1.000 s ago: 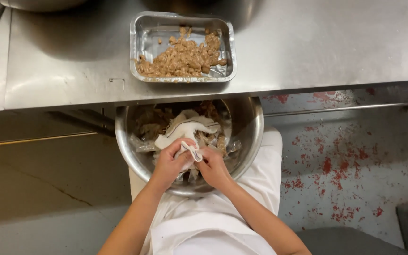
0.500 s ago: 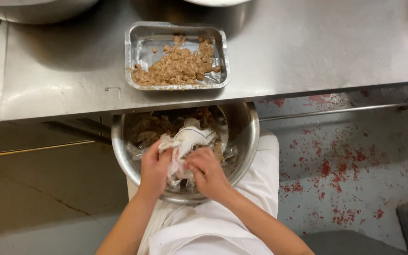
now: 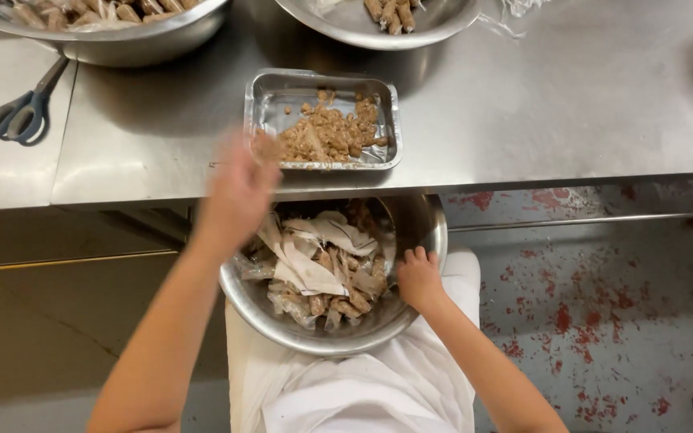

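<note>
Head camera looks straight down at a steel bowl (image 3: 338, 325) resting on my lap below the edge of the stainless counter (image 3: 523, 104). My left hand (image 3: 238, 192) is lifted, left of centre in the frame, and blurred with motion, just beside the left end of the foil tray (image 3: 270, 84) of brown crumbled filling (image 3: 330, 132); I cannot tell whether its fingers are spread or pinched on anything. My right hand (image 3: 419, 277) rests with curled fingers on the right inner rim of the bowl, closed on nothing that I can see. The bowl holds crumpled whitish wrappers (image 3: 314, 252) mixed with brown pieces.

Judging from this, doing the step well means steadying the bowl with my right hand so it does not tip off my lap, keeping the lifted hand low over the tray so crumbs land inside it, and letting wrappers fall only into the bowl.

Along the top of the frame stand two larger steel bowls (image 3: 122, 36) with brown sticks in them, and blue-handled scissors (image 3: 22, 112) lie at upper left
</note>
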